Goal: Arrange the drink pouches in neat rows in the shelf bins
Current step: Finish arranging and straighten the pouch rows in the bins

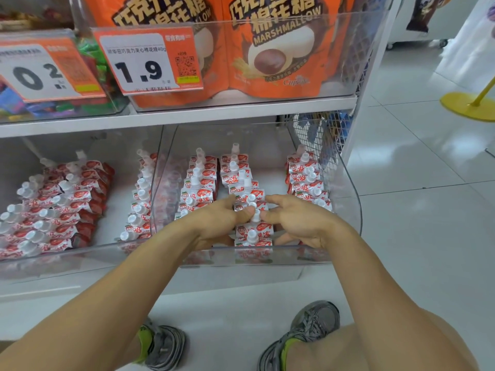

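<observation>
**Three rows of pouches, both hands on the middle one**

Three rows of drink pouches fill the right-hand clear bin [345, 183], and the work is centred on the middle row [242, 183]. There, near the front of the bin, one pouch [254, 228] stands with its white cap up. The left hand [214, 223] comes in from one side and the right hand [297, 223] from the other. Thumb and forefinger of each hand close in on the pouch's cap and shoulders, pinching it between them; the remaining fingers are loosely curled and hold nothing else. Gripping from both sides looks like a way to square the pouch up with those behind it, so the caps run in one straight line.

The left row [198, 183] in this bin stands tidy, spouts pointing up and back. The right row [308, 178] sits close to the bin's far wall, with a bare strip of bin floor between it and the middle row. The pouches overlap like shingles, each leaning on the one behind, which keeps them upright without support.

The neighbouring bin [80, 253] on the left holds more of the same pouches: one fairly straight row by the shared wall and a looser, slanted group further left, probably not yet tidied.

Above, a shelf [187, 116] carries orange marshmallow bags [267, 49] and a price tag [147, 60].
</observation>
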{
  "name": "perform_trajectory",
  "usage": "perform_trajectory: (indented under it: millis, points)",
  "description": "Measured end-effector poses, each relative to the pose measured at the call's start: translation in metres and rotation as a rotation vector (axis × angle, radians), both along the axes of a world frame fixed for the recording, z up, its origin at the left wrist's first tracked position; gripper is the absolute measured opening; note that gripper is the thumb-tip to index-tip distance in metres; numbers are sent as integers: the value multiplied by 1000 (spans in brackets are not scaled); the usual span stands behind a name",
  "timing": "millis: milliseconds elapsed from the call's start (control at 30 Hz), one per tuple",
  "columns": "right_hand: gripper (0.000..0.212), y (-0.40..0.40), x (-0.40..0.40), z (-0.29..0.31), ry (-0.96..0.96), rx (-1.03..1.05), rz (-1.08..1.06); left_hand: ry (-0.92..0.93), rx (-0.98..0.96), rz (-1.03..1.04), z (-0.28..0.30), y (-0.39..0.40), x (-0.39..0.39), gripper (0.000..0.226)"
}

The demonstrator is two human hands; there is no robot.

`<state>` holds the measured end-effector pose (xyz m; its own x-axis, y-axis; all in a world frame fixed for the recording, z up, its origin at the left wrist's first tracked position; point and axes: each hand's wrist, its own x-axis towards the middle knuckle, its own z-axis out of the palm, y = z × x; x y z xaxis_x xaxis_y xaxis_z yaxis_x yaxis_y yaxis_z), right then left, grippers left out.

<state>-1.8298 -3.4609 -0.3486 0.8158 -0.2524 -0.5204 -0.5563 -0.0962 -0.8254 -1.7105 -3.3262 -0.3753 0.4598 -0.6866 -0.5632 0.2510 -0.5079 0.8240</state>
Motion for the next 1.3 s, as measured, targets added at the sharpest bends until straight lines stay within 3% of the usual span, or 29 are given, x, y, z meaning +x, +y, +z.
perform_trajectory:
  millis: [67, 133, 233, 300, 367, 500, 633, 667, 733, 767, 833, 933, 1067, 1133, 1200, 1300]
  points:
    - [51, -2, 1, -1, -10, 13, -7, 43, -31, 58, -1, -1, 2, 49]
    - [53, -2, 4, -3, -18, 7, -27, -33, -33, 161, -4, -5, 6, 36]
    - [71, -3, 14, -11, -41, -126, -73, -152, -30, 336, -8, -19, 13, 45]
    - [71, -4, 22, -14, -80, -167, -98, -233, -3, 379, -9, -34, 16, 58]
    - [67, -2, 31, -14, -98, -150, -83, -296, 35, 364, -11, -46, 17, 67]
    - [40, -3, 41, -11, -103, -187, -20, -365, -37, 260, -13, -49, 15, 51]
    - [23, -11, 45, -7, -121, -114, -68, -314, -83, 325, -13, -43, 23, 54]
    - [26, -12, 46, -4, -128, -113, -92, -305, -75, 333, -13, -44, 26, 62]
    - [63, -15, 53, -7, -119, -136, -158, -286, -42, 342, -12, -49, 30, 85]
    - [70, -16, 59, -12, -119, -126, -179, -262, -39, 344, -11, -53, 31, 94]
    - [63, -13, 67, -13, -145, -101, -191, -221, -61, 356, -14, -58, 37, 104]
    - [33, -11, 75, -16, -177, -110, -182, -215, -52, 330, -18, -61, 44, 93]
    - [22, -19, 77, -13, -182, -99, -271, -137, -118, 320, -17, -61, 51, 71]
    - [26, -22, 78, -14, -159, -106, -312, -130, -153, 368, -18, -65, 55, 73]
    - [49, -20, 83, -16, -148, -103, -357, -141, -155, 403, -20, -70, 56, 82]
    - [58, -26, 99, -40, -217, 31, -423, -164, -152, 453, -23, -77, 52, 89]
